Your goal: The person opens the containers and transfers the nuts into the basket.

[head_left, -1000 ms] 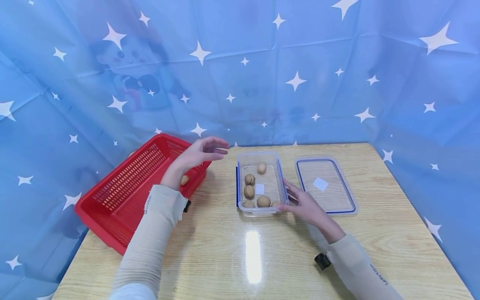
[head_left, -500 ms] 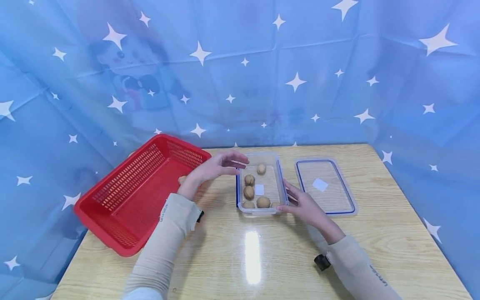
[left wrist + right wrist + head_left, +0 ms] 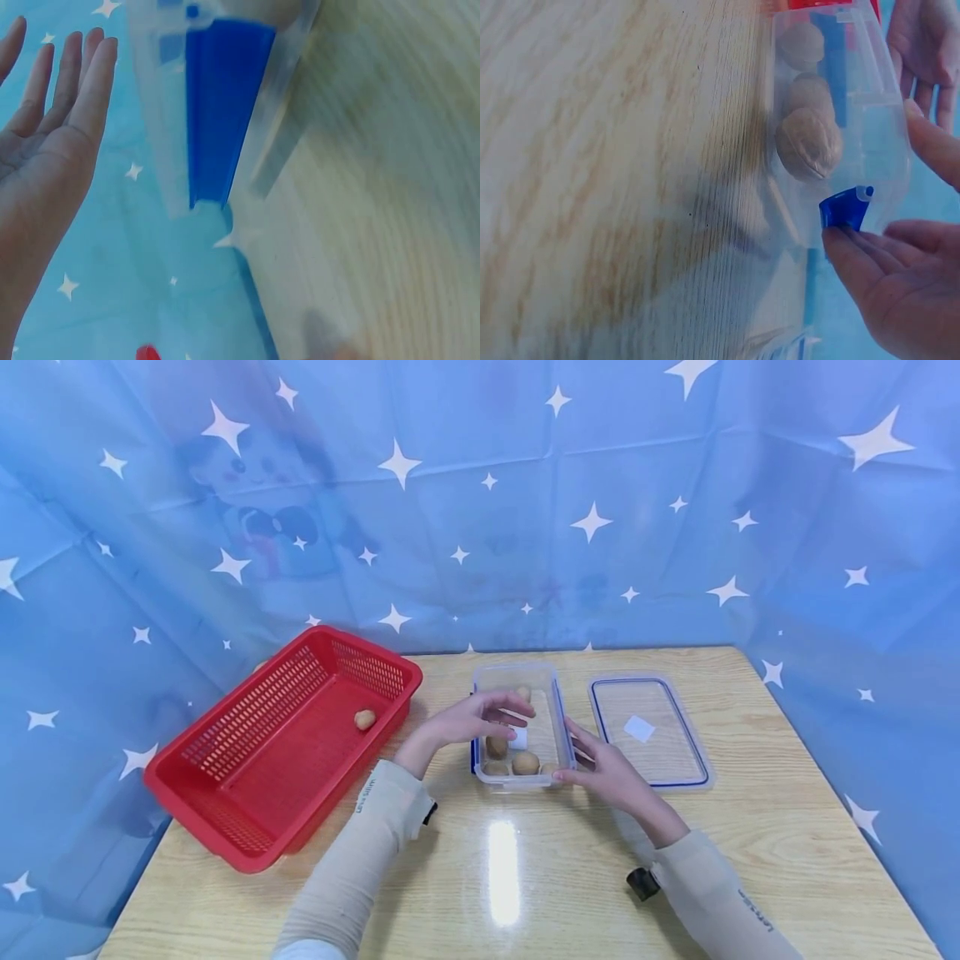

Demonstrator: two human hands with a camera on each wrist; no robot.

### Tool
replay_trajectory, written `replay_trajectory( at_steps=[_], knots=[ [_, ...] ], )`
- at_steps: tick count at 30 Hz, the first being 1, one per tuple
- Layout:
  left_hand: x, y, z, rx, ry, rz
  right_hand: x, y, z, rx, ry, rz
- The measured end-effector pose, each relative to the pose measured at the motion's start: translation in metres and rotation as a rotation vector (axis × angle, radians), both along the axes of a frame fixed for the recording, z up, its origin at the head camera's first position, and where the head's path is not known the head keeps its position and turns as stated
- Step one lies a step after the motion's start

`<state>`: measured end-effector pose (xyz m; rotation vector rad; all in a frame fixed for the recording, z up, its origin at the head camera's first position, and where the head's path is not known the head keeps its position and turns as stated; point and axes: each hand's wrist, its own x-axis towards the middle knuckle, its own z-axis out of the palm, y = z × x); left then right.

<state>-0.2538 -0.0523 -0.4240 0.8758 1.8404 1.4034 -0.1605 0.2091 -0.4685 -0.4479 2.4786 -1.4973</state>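
A clear plastic food container [image 3: 557, 718] with blue latches stands uncovered mid-table, several walnuts [image 3: 526, 763] inside it. My left hand [image 3: 483, 718] is over its left half, fingers loosely extended with nothing in them. It hides part of the walnuts in the head view; in the left wrist view its palm and straight fingers show beside the box. With thumb on the rim and fingers at a blue latch [image 3: 845, 208], my right hand [image 3: 611, 770] holds the container's near right corner. One walnut [image 3: 365, 719] lies in the red basket [image 3: 300, 727].
To the right of the container, its clear lid [image 3: 651, 731] with a blue seal lies flat on the wooden table [image 3: 600, 893]. The slotted red basket sits at an angle on the left. A blue star-patterned curtain [image 3: 480, 510] surrounds the table's back and sides.
My left hand has moved right and nearer, from over the basket's right edge to above the container, uncovering the walnut in the basket. The right hand has kept its hold on the container.
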Motion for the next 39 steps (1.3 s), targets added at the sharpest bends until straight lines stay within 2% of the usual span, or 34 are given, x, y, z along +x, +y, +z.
replay_trajectory(
  at_steps=[3,6,11,14,16,20,22,23,26,30,33,39],
  knots=[
    [0.003,0.008,-0.005,-0.023,-0.027,-0.013,0.000,0.000,0.001,-0.004,-0.005,0.000],
    [0.005,0.016,-0.010,-0.063,-0.040,-0.052,0.000,-0.001,0.000,-0.012,-0.016,-0.004],
    [0.011,0.026,-0.015,-0.215,0.000,-0.152,0.000,-0.001,-0.001,-0.010,-0.014,-0.007],
    [0.013,0.030,-0.016,-0.295,0.025,-0.184,0.000,-0.002,0.000,-0.003,-0.011,-0.007],
    [0.014,0.033,-0.017,-0.319,0.036,-0.172,0.000,-0.002,0.000,0.000,-0.013,-0.006],
    [0.015,0.036,-0.017,-0.327,0.001,-0.105,0.000,-0.002,0.001,-0.009,-0.015,-0.002],
    [0.016,0.039,-0.018,-0.327,0.009,-0.087,0.000,-0.001,0.001,-0.008,-0.013,0.000],
    [0.017,0.040,-0.019,-0.335,0.030,-0.085,0.000,-0.001,0.001,-0.008,-0.011,0.001],
    [0.018,0.045,-0.024,-0.402,0.152,-0.088,-0.001,-0.001,0.000,-0.006,-0.011,-0.001],
    [0.019,0.052,-0.034,-0.450,0.226,-0.116,0.000,-0.001,-0.001,0.000,-0.014,-0.005],
    [0.019,0.055,-0.040,-0.418,0.184,-0.116,0.000,-0.002,-0.001,0.001,-0.008,-0.004],
    [0.019,0.057,-0.044,-0.374,0.097,-0.058,0.001,-0.003,0.000,-0.007,0.007,-0.008]
  ],
)
